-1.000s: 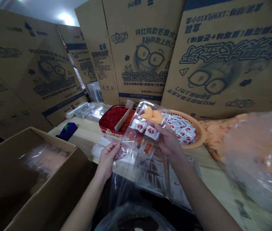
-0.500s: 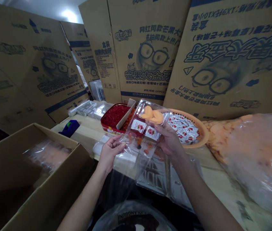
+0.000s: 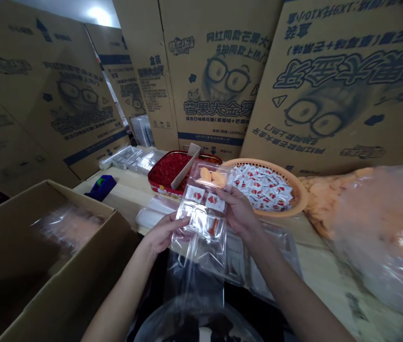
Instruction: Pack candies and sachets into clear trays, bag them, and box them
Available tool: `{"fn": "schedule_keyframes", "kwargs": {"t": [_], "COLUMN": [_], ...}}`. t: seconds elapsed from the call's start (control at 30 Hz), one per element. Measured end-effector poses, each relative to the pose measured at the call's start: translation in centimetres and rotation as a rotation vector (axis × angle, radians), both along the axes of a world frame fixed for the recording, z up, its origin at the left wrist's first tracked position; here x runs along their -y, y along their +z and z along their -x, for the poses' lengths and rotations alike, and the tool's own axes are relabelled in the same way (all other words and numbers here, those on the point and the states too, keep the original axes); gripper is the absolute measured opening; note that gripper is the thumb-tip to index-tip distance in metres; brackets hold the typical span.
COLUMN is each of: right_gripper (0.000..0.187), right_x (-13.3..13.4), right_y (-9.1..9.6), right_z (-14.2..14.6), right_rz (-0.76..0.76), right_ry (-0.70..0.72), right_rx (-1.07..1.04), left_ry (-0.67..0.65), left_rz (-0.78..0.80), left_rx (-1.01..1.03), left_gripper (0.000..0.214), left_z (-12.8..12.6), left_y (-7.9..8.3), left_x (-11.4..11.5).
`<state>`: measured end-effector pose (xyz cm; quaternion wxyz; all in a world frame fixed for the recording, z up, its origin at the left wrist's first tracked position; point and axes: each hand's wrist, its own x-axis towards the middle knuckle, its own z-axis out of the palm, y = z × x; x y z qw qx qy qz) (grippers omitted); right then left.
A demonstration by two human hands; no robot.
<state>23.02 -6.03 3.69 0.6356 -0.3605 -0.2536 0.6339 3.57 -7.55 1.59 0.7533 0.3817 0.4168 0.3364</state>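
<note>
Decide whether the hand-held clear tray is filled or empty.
Filled, at least partly: the clear tray holds orange pieces, two sachets, red bits.

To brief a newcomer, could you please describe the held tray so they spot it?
Before the wall of printed cartons, a wooden table bears an orange basket. Beside it, the left hand and right hand hold a clear tray. Unlike the empty trays beneath, it holds orange pieces and two red-printed sachets.

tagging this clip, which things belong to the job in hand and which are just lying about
In hand: left hand, right hand, filled clear tray, clear bag under it.
Lying about: red tin, sachet basket, cardboard box, tape dispenser, empty trays.
</note>
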Motion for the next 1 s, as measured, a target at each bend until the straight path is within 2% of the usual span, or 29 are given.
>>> {"fn": "schedule_keyframes", "kwargs": {"t": [0.1,0.27,0.4,0.47,0.57,0.73,0.87,1.0], "right_gripper": [0.032,0.031,0.053,0.057,0.042,0.015,0.01,0.014], "right_x": [0.4,1.1,0.7,0.4,0.4,1.3,1.7,2.2], "right_y": [-0.4,-0.4,0.6,1.2,1.6,0.9,1.0,2.7], "right_z": [0.1,0.3,-0.1,-0.5,-0.9,-0.9,-0.8,-1.1], "right_rz": [-0.007,-0.111,-0.267,-0.31,-0.354,-0.546,-0.658,-0.781], "right_ry": [0.059,0.183,0.032,-0.012,0.067,0.2,0.242,0.233], "right_rx": [0.045,0.208,0.266,0.343,0.547,0.876,0.974,1.068], "left_ry": [0.085,0.181,0.186,0.211,0.244,0.305,0.321,0.325], "left_rz": [-0.061,-0.169,-0.171,-0.154,-0.11,-0.099,-0.159,-0.228], "left_rx": [0.076,0.186,0.221,0.222,0.236,0.261,0.192,0.096], "left_gripper": [0.034,0.038,0.038,0.037,0.036,0.045,0.052,0.034], "left_z": [-0.4,-1.4,-1.6,-1.7,-1.8,-2.1,-2.3,-2.8], "left_y": [0.0,1.0,1.2,1.1,1.0,1.3,1.8,3.4], "left_x": [-0.4,-0.8,-0.5,-0.4,-0.3,-0.4,0.1,1.0]}}
